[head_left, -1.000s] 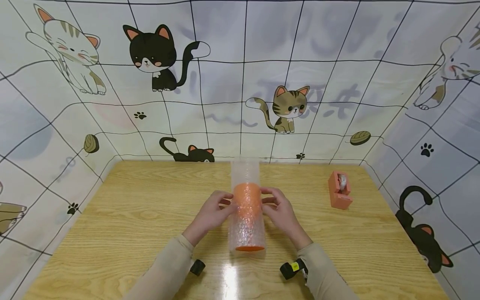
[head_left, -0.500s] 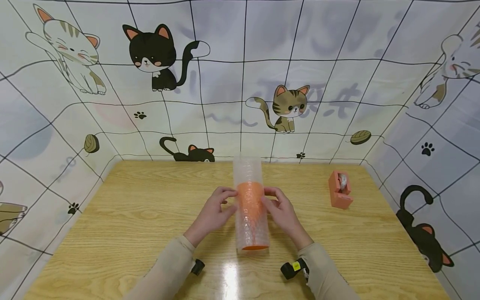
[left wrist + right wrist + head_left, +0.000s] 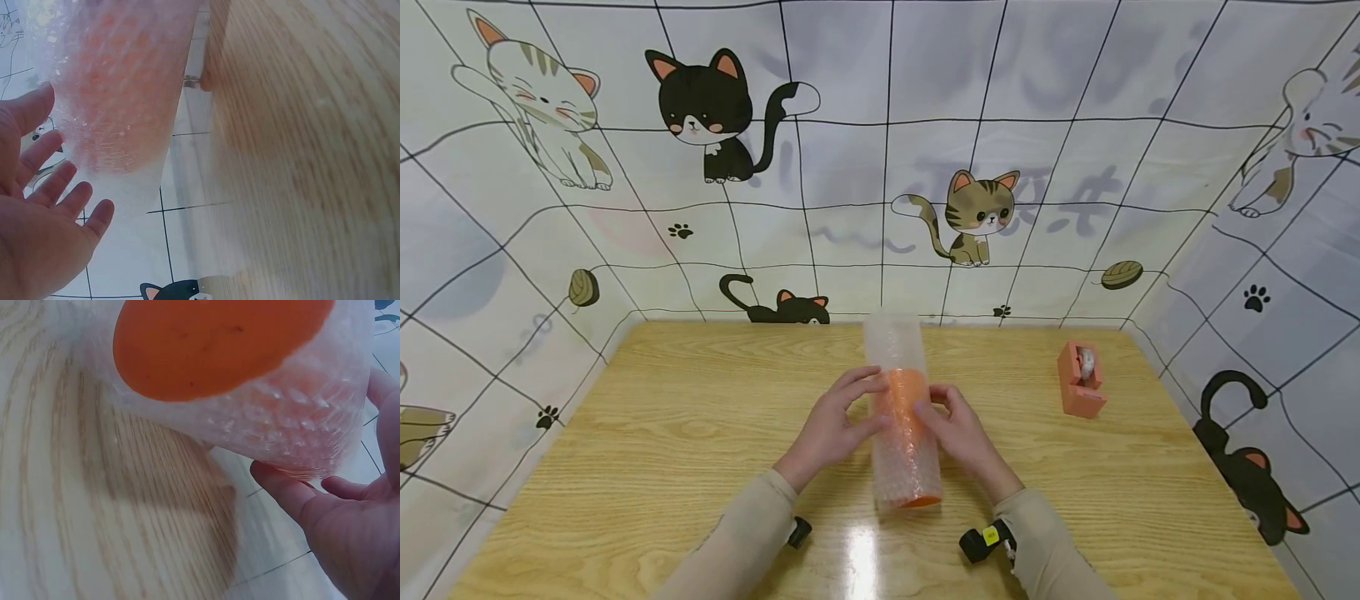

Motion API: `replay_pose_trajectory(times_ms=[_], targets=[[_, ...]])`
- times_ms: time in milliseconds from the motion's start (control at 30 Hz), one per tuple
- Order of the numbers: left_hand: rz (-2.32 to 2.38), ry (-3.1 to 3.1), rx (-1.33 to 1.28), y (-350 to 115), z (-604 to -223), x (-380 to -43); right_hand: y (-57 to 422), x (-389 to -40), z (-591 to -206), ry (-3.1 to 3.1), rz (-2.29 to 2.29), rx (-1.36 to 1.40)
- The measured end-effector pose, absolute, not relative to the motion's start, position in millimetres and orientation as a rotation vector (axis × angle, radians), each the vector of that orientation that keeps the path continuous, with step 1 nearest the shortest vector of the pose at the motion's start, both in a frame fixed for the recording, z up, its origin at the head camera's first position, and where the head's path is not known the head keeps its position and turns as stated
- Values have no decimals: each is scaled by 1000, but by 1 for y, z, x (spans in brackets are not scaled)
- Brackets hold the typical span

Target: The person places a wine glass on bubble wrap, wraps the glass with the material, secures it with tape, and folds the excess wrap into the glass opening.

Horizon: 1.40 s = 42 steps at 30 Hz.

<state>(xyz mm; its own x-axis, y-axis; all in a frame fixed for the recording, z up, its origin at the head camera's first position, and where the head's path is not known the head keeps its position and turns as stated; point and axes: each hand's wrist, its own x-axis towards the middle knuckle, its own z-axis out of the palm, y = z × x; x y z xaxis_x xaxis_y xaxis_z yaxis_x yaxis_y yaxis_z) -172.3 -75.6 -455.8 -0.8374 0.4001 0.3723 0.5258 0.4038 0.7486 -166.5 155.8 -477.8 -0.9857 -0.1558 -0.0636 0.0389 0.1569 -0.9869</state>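
Observation:
An orange cylinder (image 3: 910, 417) lies lengthwise on the wooden table, wrapped in clear bubble wrap (image 3: 892, 337). The wrap reaches past its far end as a hollow tube. Its flat orange near end (image 3: 206, 347) faces me in the right wrist view. My left hand (image 3: 838, 421) touches the roll's left side, fingers spread and relaxed, as the left wrist view also shows. From the right, my right hand (image 3: 958, 429) holds the roll, thumb on top and fingers curled at its side. The roll hides some of the right fingertips.
A pink tape dispenser (image 3: 1081, 380) with a roll of tape stands at the right of the table (image 3: 715, 392). Cloth walls (image 3: 850, 167) printed with cats and grid lines close in the back and both sides.
The wrapped cylinder has shifted to the right and tilted slightly. My left hand has moved right, its fingertips now over the wrap's left edge; the right thumb lies further onto the roll.

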Motion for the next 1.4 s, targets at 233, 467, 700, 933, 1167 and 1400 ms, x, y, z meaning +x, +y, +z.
replay_pose_trajectory(times_ms=[233, 467, 700, 933, 1167, 1400], targets=[[-1400, -2580, -809, -74, -457, -173, 156, -167, -481, 2315, -1847, -121], [-1344, -2715, -735, -72, -455, -175, 158, -167, -482, 2385, -1725, -96], [-1347, -2766, -738, -70, -458, -182, 162, -168, -483, 2403, -1674, -92], [-1400, -2817, -739, -67, -460, -187, 166, -170, -484, 2400, -1657, -116], [-1331, -2875, -722, -65, -459, -189, 167, -170, -483, 2426, -1635, -158], [-1349, -2870, -730, -65, -459, -188, 174, -167, -479, 2413, -1613, -217]])
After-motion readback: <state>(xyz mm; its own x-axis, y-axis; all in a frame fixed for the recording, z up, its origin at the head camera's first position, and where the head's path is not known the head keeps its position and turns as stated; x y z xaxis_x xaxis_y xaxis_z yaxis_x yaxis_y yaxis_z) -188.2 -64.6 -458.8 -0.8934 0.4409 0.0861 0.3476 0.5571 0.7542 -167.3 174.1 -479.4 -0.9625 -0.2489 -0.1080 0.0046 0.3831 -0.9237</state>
